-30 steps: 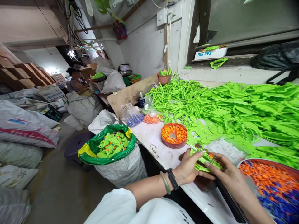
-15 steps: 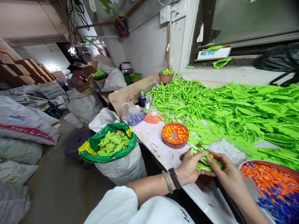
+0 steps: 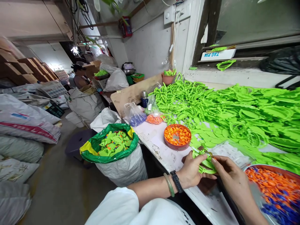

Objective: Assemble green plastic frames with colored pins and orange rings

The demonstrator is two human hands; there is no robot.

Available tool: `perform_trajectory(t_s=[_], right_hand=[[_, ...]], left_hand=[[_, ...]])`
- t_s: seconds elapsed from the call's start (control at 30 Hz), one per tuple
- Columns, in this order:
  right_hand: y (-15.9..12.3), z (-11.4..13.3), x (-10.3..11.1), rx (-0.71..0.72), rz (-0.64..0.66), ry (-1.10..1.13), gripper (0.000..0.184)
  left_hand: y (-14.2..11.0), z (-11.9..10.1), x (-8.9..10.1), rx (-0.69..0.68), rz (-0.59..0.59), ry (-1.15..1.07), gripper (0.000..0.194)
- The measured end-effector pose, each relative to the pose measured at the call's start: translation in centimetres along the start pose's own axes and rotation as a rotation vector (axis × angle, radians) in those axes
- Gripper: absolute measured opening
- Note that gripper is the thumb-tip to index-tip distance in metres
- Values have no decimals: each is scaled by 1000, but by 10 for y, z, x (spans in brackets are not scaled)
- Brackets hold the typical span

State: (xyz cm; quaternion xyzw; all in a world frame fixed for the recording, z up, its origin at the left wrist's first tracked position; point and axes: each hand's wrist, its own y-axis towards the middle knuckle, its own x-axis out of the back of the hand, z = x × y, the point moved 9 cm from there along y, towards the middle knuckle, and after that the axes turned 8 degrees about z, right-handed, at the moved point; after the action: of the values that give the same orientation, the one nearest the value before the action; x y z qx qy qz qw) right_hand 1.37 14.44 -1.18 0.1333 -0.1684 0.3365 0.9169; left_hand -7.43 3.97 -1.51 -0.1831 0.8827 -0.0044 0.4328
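My left hand [image 3: 192, 170], with a dark band and a greenish bangle on its wrist, is closed round a bright green plastic piece [image 3: 208, 166] with curved, ring-like edges. My right hand [image 3: 231, 174] is at the right side of that piece, thumb and forefinger pinched together. A speck of orange shows at those fingertips, but what they pinch is too small to make out. A round red tray [image 3: 177, 147] of small orange rings [image 3: 173, 131] stands just beyond my left hand. Right of my right hand is a larger tray of orange and blue plastic parts [image 3: 276, 187].
A large heap of green plastic parts [image 3: 222, 106] covers the back of the table. A clear bag of white pieces [image 3: 234, 153] lies before it. Left of the table stands an open sack [image 3: 122, 170] of green assemblies. Another person [image 3: 81, 78] sits far back.
My right hand's fingertips have drawn slightly right along the green piece, and less orange shows there. My left hand keeps its hold. The whole view has shifted a little.
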Motion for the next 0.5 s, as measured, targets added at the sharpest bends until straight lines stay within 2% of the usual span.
perform_trajectory(t_s=[0.1, 0.2, 0.4, 0.5], right_hand=[[0, -17, -6, -144, 62, 195, 43], [-4, -16, -8, -211, 46, 321, 45], [-10, 0, 0, -221, -75, 372, 45], [-8, 3, 1, -205, -70, 355, 45]], left_hand=[[-2, -2, -3, 0, 19, -3, 61], [-2, -2, -3, 1, 23, -10, 64], [1, 3, 2, 26, 33, 10, 67], [3, 4, 4, 34, 40, 8, 71]])
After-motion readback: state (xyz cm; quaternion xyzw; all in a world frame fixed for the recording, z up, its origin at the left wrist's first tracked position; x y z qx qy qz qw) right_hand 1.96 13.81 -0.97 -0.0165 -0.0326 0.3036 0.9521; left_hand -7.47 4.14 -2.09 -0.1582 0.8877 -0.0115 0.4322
